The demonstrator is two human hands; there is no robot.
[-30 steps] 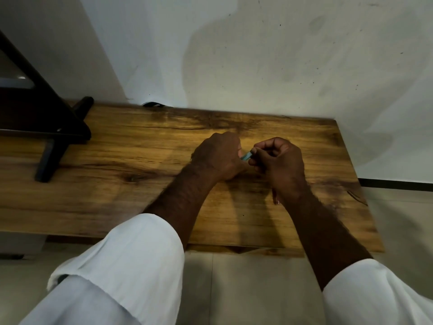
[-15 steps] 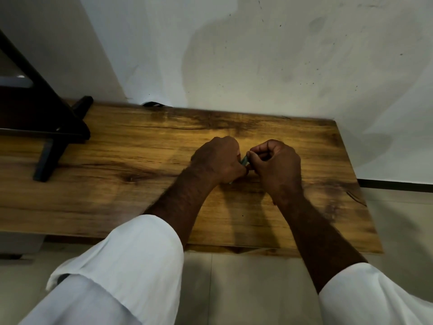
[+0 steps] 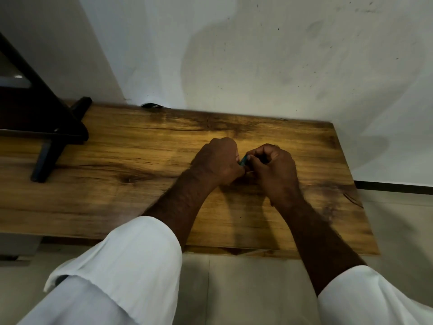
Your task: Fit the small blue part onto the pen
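From the head view, both hands meet at the middle of the tabletop (image 3: 140,184). The left hand (image 3: 216,161) and right hand (image 3: 273,171) pinch a small teal piece (image 3: 243,159) between curled fingers, knuckles up, wrists low. It looks like fine fiddling work; the next move likely needs a steady twist or pull. A black stand (image 3: 46,127) sits at nine o'clock.

2 bare forearms, both hairy, run out of loose white sleeves. the left sleeve (image 3: 131,261) is rolled back into a wide, creased cuff with a folded edge; the right sleeve (image 3: 365,299) ends in a plain hem above the wrist.
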